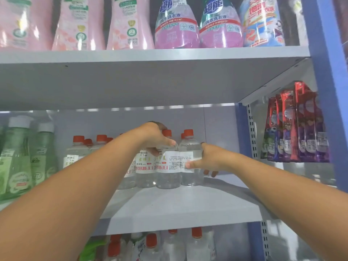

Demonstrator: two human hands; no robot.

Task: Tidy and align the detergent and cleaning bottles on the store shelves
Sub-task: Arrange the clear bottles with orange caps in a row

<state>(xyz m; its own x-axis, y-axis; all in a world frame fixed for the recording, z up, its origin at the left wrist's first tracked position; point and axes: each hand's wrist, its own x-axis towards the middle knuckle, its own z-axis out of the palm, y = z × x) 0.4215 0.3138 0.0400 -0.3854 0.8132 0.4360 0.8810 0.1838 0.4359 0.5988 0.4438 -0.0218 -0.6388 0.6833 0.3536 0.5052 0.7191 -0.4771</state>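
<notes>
On the middle shelf (178, 202) stand several clear bottles with red caps and white labels. My left hand (154, 136) grips the shoulder of one clear bottle (167, 170) in the front row, with the thumb over its front. My right hand (205, 159) holds the rightmost clear bottle (190, 147) at its label, thumb across the front and fingers round its right side. More red-capped bottles (79, 149) stand further left, partly hidden by my left forearm.
Green bottles (20, 157) stand at the shelf's left end. Pink and purple detergent bottles (177, 29) line the upper shelf. Red and purple packets (295, 125) hang on the right beside the blue upright (323, 72). Further red-capped bottles (195, 243) fill the shelf below.
</notes>
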